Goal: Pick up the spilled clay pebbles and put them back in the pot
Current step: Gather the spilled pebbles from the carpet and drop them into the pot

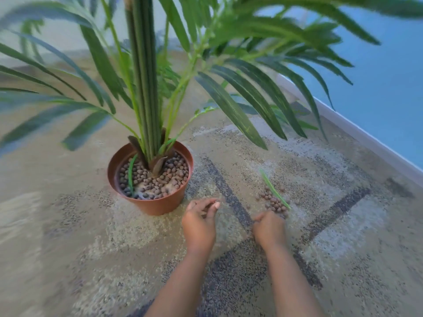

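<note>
A brown plastic pot (160, 205) stands on the carpet left of centre, filled with brown clay pebbles (169, 179) around a palm's stems. A small heap of spilled pebbles (273, 202) lies on the carpet to the right of the pot. My right hand (269, 228) rests curled at the near edge of that heap, fingers closed over pebbles; what it holds is hidden. Just right of the pot's base, my left hand (199, 221) hovers, loosely cupped, fingers apart, with nothing visible in it.
A loose green leaf (273, 189) lies across the spilled heap. Long palm fronds (231, 110) hang over the carpet above the hands. A white skirting board (357, 133) and blue wall run along the right. Patterned beige and grey carpet (343, 236) covers the floor.
</note>
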`<state>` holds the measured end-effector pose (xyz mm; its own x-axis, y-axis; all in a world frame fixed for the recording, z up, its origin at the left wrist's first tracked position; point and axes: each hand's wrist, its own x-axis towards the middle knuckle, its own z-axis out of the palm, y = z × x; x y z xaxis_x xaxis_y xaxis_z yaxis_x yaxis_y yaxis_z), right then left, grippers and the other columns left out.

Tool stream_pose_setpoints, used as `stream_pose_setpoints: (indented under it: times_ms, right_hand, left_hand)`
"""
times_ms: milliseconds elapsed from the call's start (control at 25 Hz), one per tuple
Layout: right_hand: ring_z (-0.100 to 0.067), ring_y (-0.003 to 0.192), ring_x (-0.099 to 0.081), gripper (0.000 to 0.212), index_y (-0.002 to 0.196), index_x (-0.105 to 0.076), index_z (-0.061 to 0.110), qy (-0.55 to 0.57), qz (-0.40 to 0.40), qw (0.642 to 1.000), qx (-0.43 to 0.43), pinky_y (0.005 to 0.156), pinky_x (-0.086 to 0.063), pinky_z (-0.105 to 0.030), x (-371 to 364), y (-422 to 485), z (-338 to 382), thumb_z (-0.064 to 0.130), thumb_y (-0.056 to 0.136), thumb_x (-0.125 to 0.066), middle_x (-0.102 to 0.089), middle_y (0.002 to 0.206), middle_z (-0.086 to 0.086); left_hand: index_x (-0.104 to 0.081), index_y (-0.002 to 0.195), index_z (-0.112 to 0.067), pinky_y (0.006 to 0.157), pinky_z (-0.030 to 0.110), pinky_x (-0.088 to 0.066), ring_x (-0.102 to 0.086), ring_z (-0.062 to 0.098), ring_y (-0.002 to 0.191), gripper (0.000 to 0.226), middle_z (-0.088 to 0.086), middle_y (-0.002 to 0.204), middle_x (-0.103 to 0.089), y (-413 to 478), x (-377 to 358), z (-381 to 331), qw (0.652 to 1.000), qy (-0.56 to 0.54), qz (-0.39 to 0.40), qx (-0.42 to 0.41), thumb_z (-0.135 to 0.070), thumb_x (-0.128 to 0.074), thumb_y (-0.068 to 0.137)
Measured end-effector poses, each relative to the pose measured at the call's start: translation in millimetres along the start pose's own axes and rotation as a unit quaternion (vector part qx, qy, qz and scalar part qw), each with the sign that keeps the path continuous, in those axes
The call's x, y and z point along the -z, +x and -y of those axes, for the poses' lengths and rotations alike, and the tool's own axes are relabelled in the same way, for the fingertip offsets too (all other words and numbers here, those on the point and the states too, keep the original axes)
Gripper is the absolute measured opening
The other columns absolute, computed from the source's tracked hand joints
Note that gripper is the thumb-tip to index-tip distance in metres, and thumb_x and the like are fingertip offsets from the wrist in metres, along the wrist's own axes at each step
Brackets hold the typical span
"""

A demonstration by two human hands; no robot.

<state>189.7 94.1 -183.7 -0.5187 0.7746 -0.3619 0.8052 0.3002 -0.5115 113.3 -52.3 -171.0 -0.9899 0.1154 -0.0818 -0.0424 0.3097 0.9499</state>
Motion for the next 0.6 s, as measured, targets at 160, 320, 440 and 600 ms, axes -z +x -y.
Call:
stream_pose_setpoints:
  times_ms: [160, 320, 440, 600]
  right_hand:
    - [-0.016, 0.065, -0.072, 0.021, 0.105, -0.074, 0.008, 0.193, 0.045, 0.980, -0.001, 0.062, -0.060, -0.028, 12.4, -16.3, 62.9, 0.002, 0.086, -0.069, -0.071, 0.076, 0.003]
    - [-0.017, 0.073, -0.074, 0.019, 0.104, -0.074, 0.008, 0.289, 0.107, 0.944, 0.118, 0.082, -0.060, -0.042, 20.6, -44.1, 143.1, 0.007, 0.087, -0.068, -0.071, 0.068, 0.008]
    - [-0.013, 0.068, -0.074, 0.017, 0.101, -0.076, 0.012, 0.251, 0.086, 0.945, 0.190, 0.078, -0.060, -0.038, 21.9, -50.5, 177.4, 0.011, 0.085, -0.069, -0.072, 0.068, 0.006]
    - [-0.020, 0.081, -0.074, 0.021, 0.104, -0.075, 0.010, 0.131, 0.088, 0.948, 0.277, 0.081, -0.058, -0.030, 6.3, -63.3, 208.7, 0.009, 0.085, -0.068, -0.076, 0.095, -0.010]
  left_hand:
    - [-0.076, 0.090, -0.021, 0.074, 0.021, -0.054, -0.061, -0.006, 0.079, 0.008, -0.006, 0.092, -0.069, 7.3, 39.3, -26.8, 0.997, -0.028, -0.068, 0.030, -0.021, -0.077, 0.082]
    - [-0.079, 0.086, -0.018, 0.082, 0.039, -0.057, -0.069, 0.014, 0.082, 0.008, -0.003, 0.084, -0.074, 15.3, 67.1, -62.6, 0.993, -0.037, -0.109, 0.031, -0.024, -0.078, 0.081]
    - [-0.080, 0.085, -0.021, 0.082, 0.035, -0.056, -0.069, 0.011, 0.081, 0.011, -0.004, 0.084, -0.075, 27.1, 90.6, -81.8, 0.982, -0.026, -0.181, 0.041, -0.030, -0.080, 0.079]
    - [-0.080, 0.086, -0.020, 0.065, 0.028, -0.051, -0.066, 0.013, 0.069, 0.016, -0.001, 0.079, -0.076, 38.8, 124.4, -88.7, 0.967, 0.050, -0.236, 0.075, -0.035, -0.078, 0.080]
